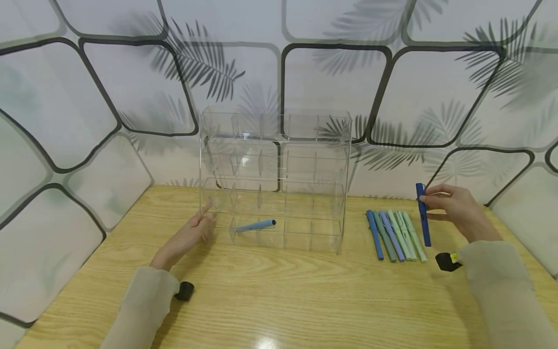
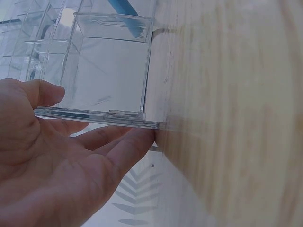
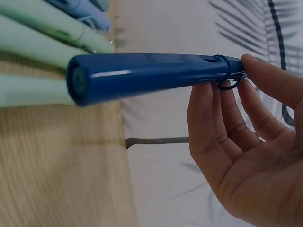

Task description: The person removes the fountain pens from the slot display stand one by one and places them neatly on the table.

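Note:
My right hand [image 1: 462, 211] pinches a dark blue pen [image 1: 423, 213] by its clip end, between thumb and fingers. The pen stands nearly upright in the head view; its other end points at the camera in the right wrist view. On the left, my left hand [image 1: 185, 240] grips the side panel of a clear acrylic display rack [image 2: 94, 116], thumb on the inner face and fingers behind. A light blue pen [image 1: 257, 226] lies slanted in the rack's bottom tier, its dark end toward the right.
Right of the rack, several pens lie side by side on the wooden table [image 1: 279, 295]: a blue pen [image 1: 375, 235], a purple pen [image 1: 392, 236] and green ones [image 1: 414, 236]. Behind stands a wall [image 1: 335, 92] with leaf and line patterns, close to the rack's back.

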The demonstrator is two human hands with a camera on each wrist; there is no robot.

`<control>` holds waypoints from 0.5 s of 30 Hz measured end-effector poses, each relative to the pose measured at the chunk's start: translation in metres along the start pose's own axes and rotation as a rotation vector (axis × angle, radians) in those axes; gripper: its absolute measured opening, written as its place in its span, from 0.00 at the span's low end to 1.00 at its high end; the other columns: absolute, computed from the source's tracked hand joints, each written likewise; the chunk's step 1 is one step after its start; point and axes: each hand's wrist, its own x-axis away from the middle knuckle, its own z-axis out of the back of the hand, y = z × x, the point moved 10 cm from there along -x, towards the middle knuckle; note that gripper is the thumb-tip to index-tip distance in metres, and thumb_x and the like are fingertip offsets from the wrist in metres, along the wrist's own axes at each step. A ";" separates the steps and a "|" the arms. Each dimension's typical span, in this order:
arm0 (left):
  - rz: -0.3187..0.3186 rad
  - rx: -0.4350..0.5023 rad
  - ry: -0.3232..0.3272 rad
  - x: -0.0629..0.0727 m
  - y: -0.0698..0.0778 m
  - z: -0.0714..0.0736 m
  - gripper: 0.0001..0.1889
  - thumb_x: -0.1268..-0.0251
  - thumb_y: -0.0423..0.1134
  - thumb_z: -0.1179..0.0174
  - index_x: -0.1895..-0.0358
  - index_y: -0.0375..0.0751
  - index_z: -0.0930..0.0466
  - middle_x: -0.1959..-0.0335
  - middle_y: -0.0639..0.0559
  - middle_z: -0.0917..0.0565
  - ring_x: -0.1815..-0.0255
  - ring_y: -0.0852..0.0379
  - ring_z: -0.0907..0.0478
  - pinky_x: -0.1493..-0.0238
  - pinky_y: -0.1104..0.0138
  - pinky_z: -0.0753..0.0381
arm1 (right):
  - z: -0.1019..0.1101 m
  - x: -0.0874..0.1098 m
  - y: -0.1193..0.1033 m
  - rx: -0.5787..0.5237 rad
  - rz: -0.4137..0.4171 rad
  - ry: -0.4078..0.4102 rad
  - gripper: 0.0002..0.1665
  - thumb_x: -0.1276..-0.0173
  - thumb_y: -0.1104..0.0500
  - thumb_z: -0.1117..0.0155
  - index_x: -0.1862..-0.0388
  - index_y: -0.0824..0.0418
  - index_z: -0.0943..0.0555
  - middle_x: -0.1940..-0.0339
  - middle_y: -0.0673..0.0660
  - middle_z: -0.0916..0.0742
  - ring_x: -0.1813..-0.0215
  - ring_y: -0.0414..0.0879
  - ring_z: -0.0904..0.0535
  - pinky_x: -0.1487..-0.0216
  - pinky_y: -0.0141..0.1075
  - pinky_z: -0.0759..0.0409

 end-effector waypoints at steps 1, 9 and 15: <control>-0.006 0.004 -0.001 0.000 0.000 0.000 0.35 0.13 0.51 0.66 0.17 0.44 0.69 0.22 0.27 0.47 0.33 0.36 0.41 0.37 0.43 0.39 | 0.001 -0.001 0.003 0.005 -0.011 -0.002 0.07 0.23 0.57 0.38 0.51 0.57 0.23 0.64 0.41 0.14 0.61 0.37 0.17 0.58 0.36 0.16; -0.032 0.033 0.001 0.000 0.003 0.001 0.35 0.13 0.49 0.65 0.17 0.40 0.70 0.24 0.27 0.45 0.35 0.37 0.39 0.38 0.46 0.40 | 0.003 -0.006 0.023 0.085 -0.069 -0.016 0.10 0.22 0.59 0.39 0.49 0.64 0.23 0.66 0.42 0.14 0.63 0.36 0.18 0.58 0.38 0.16; -0.025 0.033 0.007 -0.001 0.002 0.001 0.35 0.14 0.49 0.64 0.17 0.42 0.69 0.27 0.27 0.40 0.34 0.37 0.39 0.40 0.48 0.39 | 0.002 -0.008 0.039 0.195 -0.133 -0.045 0.23 0.21 0.58 0.42 0.39 0.76 0.30 0.62 0.44 0.17 0.61 0.37 0.20 0.53 0.42 0.16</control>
